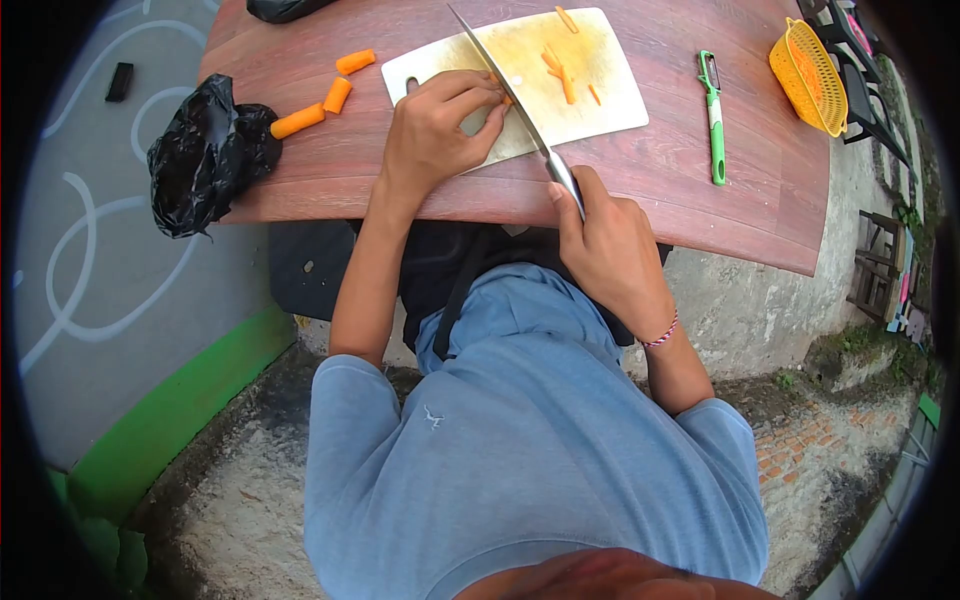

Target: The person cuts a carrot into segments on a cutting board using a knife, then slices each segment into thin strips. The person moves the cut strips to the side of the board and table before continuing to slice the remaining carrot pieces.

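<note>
A white cutting board [615,90] lies near the table's front edge. My right hand [612,235] is wrapped round the handle of a kitchen knife [510,95], its blade slanting up and left across the board. Close to the blade's left side, my left hand [437,130] has its fingers bent together on a small piece of carrot [506,98], mostly hidden by the fingers and blade. Thin carrot strips [562,78] are scattered on the board right of the knife.
Carrot chunks [338,96] sit left of the board, beside a crumpled black plastic bag [205,150] at the table edge. To the right lie a green-handled peeler [714,120] and a yellow basket [808,80]. Another black item [285,8] is at the far edge.
</note>
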{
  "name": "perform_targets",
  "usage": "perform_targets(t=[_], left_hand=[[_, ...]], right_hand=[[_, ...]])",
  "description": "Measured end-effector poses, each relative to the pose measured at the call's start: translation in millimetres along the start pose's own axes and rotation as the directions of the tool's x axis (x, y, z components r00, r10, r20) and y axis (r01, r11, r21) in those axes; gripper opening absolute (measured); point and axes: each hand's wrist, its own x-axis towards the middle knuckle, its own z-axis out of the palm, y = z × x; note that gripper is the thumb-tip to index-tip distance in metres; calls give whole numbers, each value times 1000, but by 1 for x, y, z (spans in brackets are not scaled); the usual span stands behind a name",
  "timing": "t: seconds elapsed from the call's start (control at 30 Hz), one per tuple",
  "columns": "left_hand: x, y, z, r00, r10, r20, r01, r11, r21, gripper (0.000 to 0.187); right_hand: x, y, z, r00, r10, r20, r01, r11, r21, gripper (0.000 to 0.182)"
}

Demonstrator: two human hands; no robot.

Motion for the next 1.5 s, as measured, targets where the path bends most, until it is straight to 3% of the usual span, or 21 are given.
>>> perform_targets(t=[0.4,1.5], left_hand=[[-1,2,0,1000,-28,-4,28,1000,12,15],[-4,1,0,1000,16,-27,-15,1000,25,10]], right_hand=[[1,10,-14,995,99,34,-103,981,164,30],[-7,-9,2,1000,-17,-16,17,1000,10,28]])
